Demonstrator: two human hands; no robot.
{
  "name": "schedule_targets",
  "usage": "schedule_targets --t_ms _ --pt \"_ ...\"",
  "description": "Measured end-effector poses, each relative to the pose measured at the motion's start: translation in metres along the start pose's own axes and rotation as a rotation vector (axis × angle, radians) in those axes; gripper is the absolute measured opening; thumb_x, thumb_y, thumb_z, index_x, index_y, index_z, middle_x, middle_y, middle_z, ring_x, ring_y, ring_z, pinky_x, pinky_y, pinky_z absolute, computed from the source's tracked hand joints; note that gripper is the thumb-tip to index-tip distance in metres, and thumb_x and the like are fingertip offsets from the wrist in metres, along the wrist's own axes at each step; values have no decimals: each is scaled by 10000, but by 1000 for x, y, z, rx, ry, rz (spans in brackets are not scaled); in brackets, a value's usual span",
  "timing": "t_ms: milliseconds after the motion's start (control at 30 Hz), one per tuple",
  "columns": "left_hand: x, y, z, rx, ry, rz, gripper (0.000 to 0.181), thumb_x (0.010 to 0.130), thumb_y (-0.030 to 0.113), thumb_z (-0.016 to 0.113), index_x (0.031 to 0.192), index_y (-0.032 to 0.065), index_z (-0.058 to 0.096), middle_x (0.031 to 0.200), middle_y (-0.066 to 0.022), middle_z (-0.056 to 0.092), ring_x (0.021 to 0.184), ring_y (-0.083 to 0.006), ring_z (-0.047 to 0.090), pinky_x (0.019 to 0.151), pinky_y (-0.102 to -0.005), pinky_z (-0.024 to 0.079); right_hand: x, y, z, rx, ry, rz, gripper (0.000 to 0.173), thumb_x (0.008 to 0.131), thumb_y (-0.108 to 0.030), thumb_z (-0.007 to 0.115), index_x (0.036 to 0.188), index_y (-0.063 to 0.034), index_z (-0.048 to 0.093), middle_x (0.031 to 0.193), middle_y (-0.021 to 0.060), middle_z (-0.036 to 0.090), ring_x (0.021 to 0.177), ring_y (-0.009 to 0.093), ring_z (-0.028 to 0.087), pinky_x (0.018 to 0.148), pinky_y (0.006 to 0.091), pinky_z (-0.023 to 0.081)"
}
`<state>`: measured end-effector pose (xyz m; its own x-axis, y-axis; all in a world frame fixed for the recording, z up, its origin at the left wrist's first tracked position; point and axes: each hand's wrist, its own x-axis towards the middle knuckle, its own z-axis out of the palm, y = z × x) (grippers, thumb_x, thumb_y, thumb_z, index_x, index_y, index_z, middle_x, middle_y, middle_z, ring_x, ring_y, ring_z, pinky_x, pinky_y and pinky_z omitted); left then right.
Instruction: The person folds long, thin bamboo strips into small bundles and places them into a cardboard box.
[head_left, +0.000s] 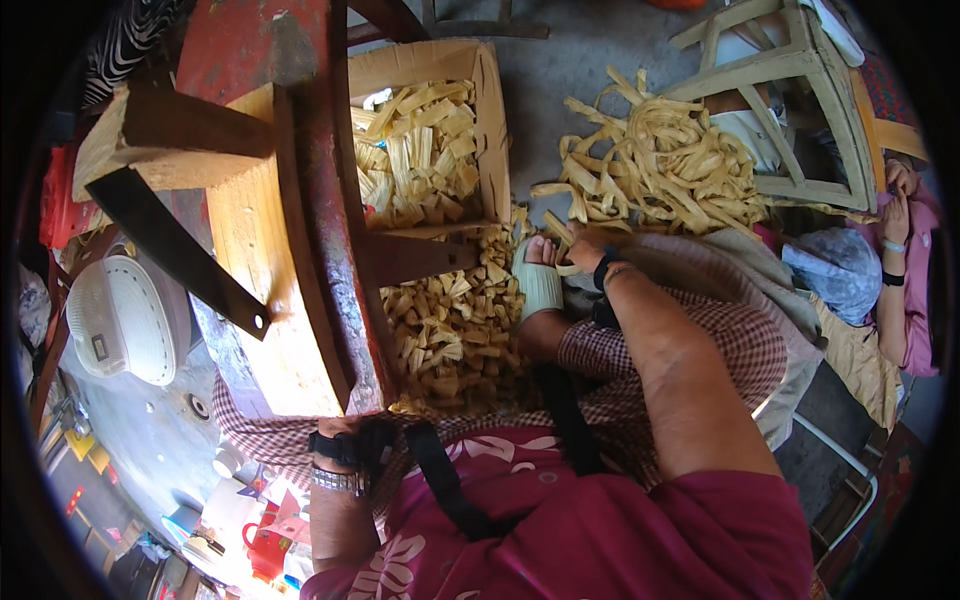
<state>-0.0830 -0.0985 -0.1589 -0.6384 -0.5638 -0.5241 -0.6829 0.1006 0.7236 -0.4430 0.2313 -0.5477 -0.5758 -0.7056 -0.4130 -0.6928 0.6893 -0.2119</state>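
Low by the sandalled foot, my right hand grips pale yellow fibrous strips. A tangled heap of the same kind of long strips lies on the floor just beyond it. My left hand is out of view behind a thick wooden block; only the wrist with its bands shows. Against this block slants a dark steel blade with a hole near its lower end. The block rests on a worn red wooden bench. Below lie many short cut pieces in a pile.
Beyond the bench a cardboard box holds cut pieces. A pale wooden chair frame stands at upper right. Another person's hands show at the right edge. At left are a white hat and a red mug.
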Motion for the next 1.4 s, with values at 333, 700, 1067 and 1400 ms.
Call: schedule_targets --t_ms 333,700,1067,1400 --pt "6 -6 -1 -31 -12 22 190 1084 141 627 1235 27 629 1068 -35 643 982 -130 606 886 -280 492 -4 40 -9 224 -50 71 159 844 -88 703 996 -71 749 895 181 749 879 359 746 626 482 601" --pt "4 -32 0 -475 -45 -84 199 1090 136 617 1258 30 615 1114 -45 633 995 -122 621 888 -264 513 -29 -83 -137 714 -495 577 757 948 -512 726 1506 -63 479 1301 149 683 1043 246 734 684 414 621" --pt "-5 -36 0 65 -37 -135 216 1089 168 611 1239 15 641 1113 -105 680 1028 -222 657 921 -354 533 -56 -123 -108 21 -589 1 897 928 -533 737 1515 66 416 1361 209 678 1137 330 705 953 436 555" --pt "-28 -69 14 437 196 457 264 1027 187 664 1235 29 703 1031 -186 728 915 -335 713 833 -425 582 -147 -267 -226 912 -271 -49 362 1097 -318 516 1286 -10 538 1098 179 568 986 282 570 832 419 436"
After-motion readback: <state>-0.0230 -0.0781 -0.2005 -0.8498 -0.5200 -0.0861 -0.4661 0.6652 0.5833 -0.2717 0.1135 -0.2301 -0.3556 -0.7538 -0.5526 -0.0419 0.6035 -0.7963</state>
